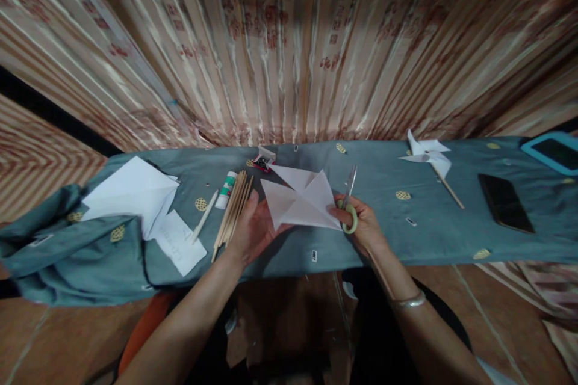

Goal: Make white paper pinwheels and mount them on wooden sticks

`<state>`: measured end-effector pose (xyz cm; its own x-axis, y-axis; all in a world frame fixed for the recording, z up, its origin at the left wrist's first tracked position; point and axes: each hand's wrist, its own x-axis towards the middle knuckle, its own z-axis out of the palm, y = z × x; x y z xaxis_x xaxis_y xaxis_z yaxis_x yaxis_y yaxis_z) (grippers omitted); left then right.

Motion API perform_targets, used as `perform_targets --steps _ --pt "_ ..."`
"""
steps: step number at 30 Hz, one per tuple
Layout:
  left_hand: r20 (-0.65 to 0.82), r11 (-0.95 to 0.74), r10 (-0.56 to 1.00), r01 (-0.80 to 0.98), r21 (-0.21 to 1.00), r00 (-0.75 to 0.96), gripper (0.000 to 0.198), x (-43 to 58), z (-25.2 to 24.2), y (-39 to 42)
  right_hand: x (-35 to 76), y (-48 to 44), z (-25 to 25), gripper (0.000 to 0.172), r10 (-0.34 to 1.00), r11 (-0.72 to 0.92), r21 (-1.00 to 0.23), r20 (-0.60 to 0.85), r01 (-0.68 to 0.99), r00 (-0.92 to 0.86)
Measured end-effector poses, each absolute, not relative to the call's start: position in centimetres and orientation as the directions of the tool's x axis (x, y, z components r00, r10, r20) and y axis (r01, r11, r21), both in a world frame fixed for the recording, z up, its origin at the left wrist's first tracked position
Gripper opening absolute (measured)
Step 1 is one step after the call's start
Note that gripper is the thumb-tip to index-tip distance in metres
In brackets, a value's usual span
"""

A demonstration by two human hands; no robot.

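Observation:
A square sheet of white paper [295,204], slit inward from its edges, hangs over the middle of the table between my hands. My left hand [255,228] is palm up at its left side, thumb apart, with the fingertips hidden beneath the sheet. My right hand [363,225] is closed around scissors [350,216] with pale green handles, blades pointing up and away. The right thumb also presses on the sheet's right corner. Left of the paper lie a bundle of wooden sticks [232,207], a green and white glue stick [226,189] and a white pencil-like stick [205,216].
A small open box [264,159] of dark bits sits behind the paper. White sheets [130,189] and a note with writing [180,243] lie left. To the right are a paper pinwheel [427,153] on a stick, a black phone [506,203] and a blue-framed tablet [553,153]. A curtain [289,42] hangs behind.

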<state>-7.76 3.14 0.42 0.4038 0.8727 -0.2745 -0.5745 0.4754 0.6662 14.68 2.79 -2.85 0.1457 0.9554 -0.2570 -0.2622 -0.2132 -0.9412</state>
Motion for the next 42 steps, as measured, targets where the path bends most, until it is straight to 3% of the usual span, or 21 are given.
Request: perform_targets --steps 4,7,13,18,23,29,42 --pt "-0.176 0.391 0.904 -0.586 0.71 0.39 0.058 -6.5 0.1 2.5 12.9 2.8 -3.1 0.045 0.945 -0.148 -0.933 -0.231 -0.328 0.23" --pt "-0.199 0.359 0.921 -0.528 0.77 0.335 0.055 -5.5 -0.2 2.2 11.8 2.6 -3.3 0.047 0.953 -0.136 -0.942 -0.209 -0.307 0.22" --pt "-0.254 0.232 0.967 -0.438 0.869 0.007 0.056 -4.6 -1.4 2.7 10.9 2.1 -3.3 0.048 0.974 -0.154 -0.958 -0.188 -0.242 0.124" --pt "-0.11 0.071 0.982 -0.234 0.97 -0.157 0.04 -6.0 -1.7 3.9 11.4 0.9 -2.7 0.044 0.977 -0.198 -0.974 -0.186 -0.114 -0.105" --pt "-0.003 -0.02 0.969 -0.088 0.996 -0.247 0.046 -7.9 -1.9 5.2 11.4 -0.8 -2.8 0.051 0.888 -0.306 -0.949 -0.255 -0.078 -0.384" --pt "0.027 -0.05 0.959 -0.078 0.996 -0.284 0.041 -8.6 -2.3 5.9 10.6 -1.9 -3.5 0.049 0.81 -0.381 -0.924 -0.323 -0.022 -0.49" --pt "-0.005 -0.022 0.969 -0.103 0.994 -0.248 0.054 -7.2 -1.3 4.9 10.6 -1.8 -3.8 0.05 0.819 -0.386 -0.922 -0.326 -0.033 -0.472"
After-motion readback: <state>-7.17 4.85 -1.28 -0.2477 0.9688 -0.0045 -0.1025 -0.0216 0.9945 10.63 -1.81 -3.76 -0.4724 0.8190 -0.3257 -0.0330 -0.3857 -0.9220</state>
